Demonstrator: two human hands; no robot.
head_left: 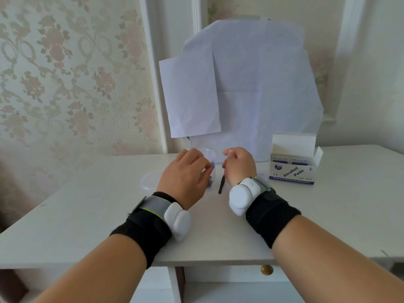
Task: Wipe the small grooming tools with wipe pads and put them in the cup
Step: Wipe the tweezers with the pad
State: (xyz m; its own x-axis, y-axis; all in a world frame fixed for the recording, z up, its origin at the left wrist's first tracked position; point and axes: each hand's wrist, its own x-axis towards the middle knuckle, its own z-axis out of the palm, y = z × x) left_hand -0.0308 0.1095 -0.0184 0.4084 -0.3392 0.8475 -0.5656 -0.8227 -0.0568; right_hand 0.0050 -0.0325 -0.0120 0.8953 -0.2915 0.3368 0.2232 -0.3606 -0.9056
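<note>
A clear plastic cup [210, 154] stands on the white table [87, 204], mostly hidden behind my left hand [185, 178]. That hand wraps around the cup's near side, and dark small tools [211, 182] show through its wall. My right hand [239, 166] is closed just right of the cup, pinching something small and pale at the fingertips; I cannot tell what it is. A thin black tool [221, 184] sticks down below that hand toward the table; whether the hand holds it is unclear.
A clear round lid [148, 181] lies flat left of the cup. An open box of alcohol pads [293, 167] stands to the right. White paper sheets [240, 84] cover an upright shape at the back. A drawer knob [266, 270] sits below the table's front edge.
</note>
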